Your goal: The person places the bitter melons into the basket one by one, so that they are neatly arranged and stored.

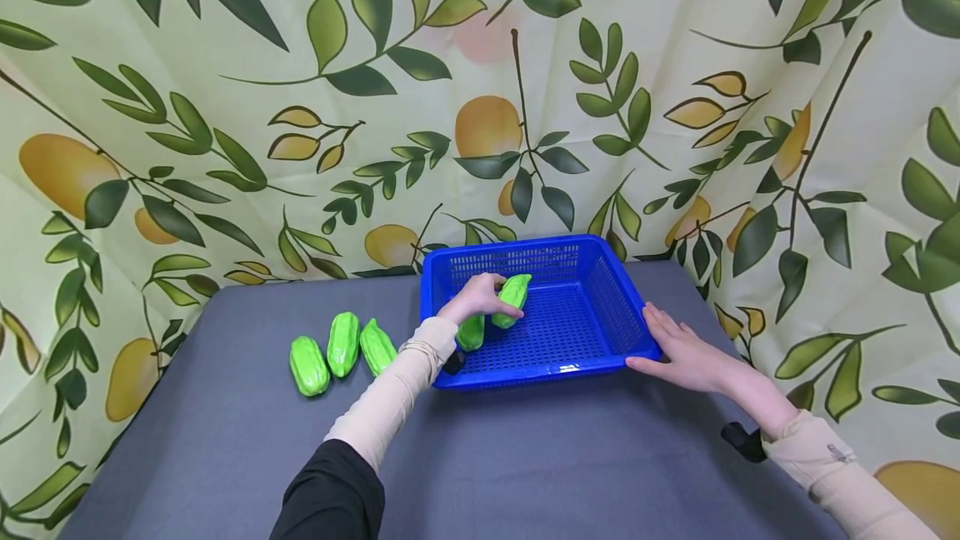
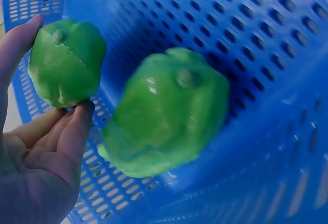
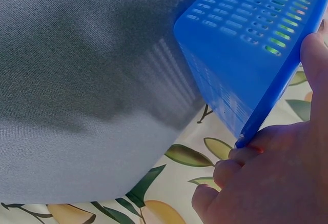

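My left hand (image 1: 481,297) is inside the blue plastic basket (image 1: 525,375), holding a green bitter melon (image 1: 514,297) between thumb and fingers. In the left wrist view, the thumb presses one side of this held bitter melon (image 2: 66,65) and the fingers the other. A second bitter melon (image 2: 169,114) lies on the basket floor beside it, partly hidden by my left hand in the head view. At the basket's near right corner, my right hand (image 1: 693,358) rests with fingers spread along the rim. From the right wrist, the thumb and fingertips touch that rim (image 3: 271,106).
Left of the basket, three more bitter melons lie on the grey table: one (image 1: 309,366) outermost, one (image 1: 343,345) in the middle, and one (image 1: 377,347) near my left forearm. A leaf-and-fruit patterned cloth (image 1: 405,173) hangs behind the table.
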A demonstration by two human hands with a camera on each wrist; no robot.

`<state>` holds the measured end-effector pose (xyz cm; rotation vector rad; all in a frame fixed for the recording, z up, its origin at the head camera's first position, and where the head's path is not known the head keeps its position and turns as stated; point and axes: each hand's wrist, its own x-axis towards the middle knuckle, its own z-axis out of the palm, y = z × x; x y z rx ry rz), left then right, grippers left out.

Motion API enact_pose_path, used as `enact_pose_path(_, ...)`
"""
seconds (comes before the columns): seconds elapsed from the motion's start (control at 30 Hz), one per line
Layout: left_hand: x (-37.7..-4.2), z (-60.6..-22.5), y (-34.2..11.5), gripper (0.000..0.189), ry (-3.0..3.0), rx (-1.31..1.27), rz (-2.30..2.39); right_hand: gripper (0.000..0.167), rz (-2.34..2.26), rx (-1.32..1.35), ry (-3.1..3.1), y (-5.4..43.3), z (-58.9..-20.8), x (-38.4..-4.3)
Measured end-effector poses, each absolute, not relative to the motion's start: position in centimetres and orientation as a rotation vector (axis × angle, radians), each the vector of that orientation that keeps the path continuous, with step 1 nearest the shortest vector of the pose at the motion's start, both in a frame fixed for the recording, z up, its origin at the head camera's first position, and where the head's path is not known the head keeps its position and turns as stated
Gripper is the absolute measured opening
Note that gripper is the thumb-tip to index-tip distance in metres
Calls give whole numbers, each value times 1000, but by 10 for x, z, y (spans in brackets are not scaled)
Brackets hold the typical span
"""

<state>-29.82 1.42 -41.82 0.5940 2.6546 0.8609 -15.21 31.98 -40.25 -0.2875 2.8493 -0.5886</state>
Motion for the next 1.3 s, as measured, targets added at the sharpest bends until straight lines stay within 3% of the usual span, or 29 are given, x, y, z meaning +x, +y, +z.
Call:
enact_pose_path(0.23,-298,-427,10,67,2707,569,763,102,-576,-296,2858,320,-403,-153)
enact_pose_path(0.47,-300,-431,8,44,2757,540,674,101,-585,-297,2856,320,-403,-153)
enact_pose_path(0.77,-299,-428,6,43,2822,523,572,101,-586,-288,2848,318,-401,-152)
enact_pose_path(1.03,-298,-416,-2,80,2765,552,774,100,-587,-311,2845,316,-402,-152)
enact_pose_path(1.3,-296,-394,3,78,2516,625,1347,101,-610,-312,2841,319,-403,-152)
